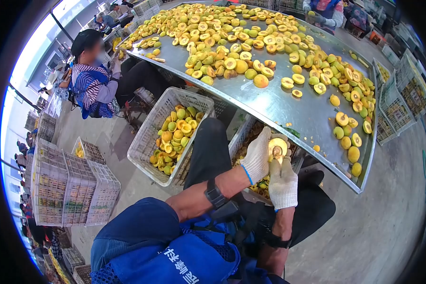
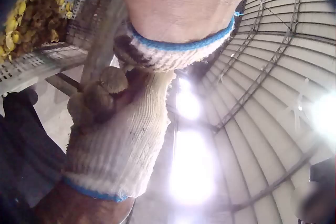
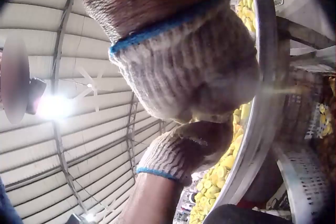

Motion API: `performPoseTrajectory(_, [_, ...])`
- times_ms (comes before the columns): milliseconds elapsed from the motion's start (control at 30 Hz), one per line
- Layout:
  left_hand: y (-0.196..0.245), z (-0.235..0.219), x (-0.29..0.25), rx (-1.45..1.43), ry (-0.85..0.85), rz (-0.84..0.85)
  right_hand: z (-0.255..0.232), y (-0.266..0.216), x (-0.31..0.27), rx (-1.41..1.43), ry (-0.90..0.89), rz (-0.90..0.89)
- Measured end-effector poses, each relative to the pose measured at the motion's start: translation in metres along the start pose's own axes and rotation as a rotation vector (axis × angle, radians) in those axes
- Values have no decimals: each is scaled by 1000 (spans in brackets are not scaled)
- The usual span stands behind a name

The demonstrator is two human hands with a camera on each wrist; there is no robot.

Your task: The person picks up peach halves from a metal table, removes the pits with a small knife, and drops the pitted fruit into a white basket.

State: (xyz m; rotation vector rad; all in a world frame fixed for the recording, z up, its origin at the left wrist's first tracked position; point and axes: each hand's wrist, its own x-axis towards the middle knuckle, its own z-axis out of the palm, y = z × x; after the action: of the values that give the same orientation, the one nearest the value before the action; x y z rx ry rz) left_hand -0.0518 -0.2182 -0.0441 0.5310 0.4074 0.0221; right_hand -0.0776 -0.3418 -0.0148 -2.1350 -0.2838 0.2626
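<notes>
Stacked crates (image 1: 66, 184) stand at far left, with a seated person (image 1: 93, 78) beyond them, then a crate (image 1: 136, 155) of yellow-green fruit halves (image 1: 176, 135). In the middle, the gloved hands are together: the left hand (image 1: 257, 160) pinches a halved fruit (image 1: 278, 143), brown at its centre, near the desk edge; the right hand (image 1: 283, 185) meets its lower side, fingers curled, though I cannot tell what they grip. The metal desk (image 1: 312, 120) bears piled cut fruit (image 1: 213, 40); more crates (image 1: 396, 97) stand rightward.
</notes>
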Motion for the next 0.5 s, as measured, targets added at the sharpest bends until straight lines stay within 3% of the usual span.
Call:
performPoseTrajectory(233, [3,8,-9,57,25,2,7,10,0,46,-49,-16])
performPoseTrajectory(300, [7,14,-12,90,-11,31,10,16,-1,-78,22,-269])
performPoseTrajectory(433, [14,27,-22,189,-38,107,11,11,-1,-101,34,-244])
performPoseTrajectory(500, [17,29,-24,263,-52,82,12,5,-1,238,12,15])
